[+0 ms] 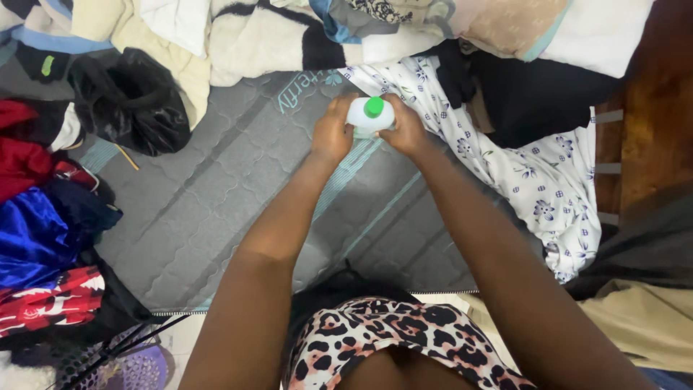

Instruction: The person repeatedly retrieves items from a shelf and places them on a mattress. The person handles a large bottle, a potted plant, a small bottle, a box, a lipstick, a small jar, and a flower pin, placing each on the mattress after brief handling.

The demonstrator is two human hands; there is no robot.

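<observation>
White bottle point(369, 115) with green cap point(374, 107), clasped between left hand point(332, 133) and right hand point(406, 130), above grey mattress point(216, 195), black bag point(130, 101) far left of bottle, floral cloth point(534, 180) right of bottle.

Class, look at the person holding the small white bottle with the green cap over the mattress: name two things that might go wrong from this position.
1. The white bottle is held in the air between the left hand and right hand; if its green cap comes loose, contents may spill onto the grey mattress.
2. A dropped bottle might land on the floral cloth right beside it and soil it.
</observation>
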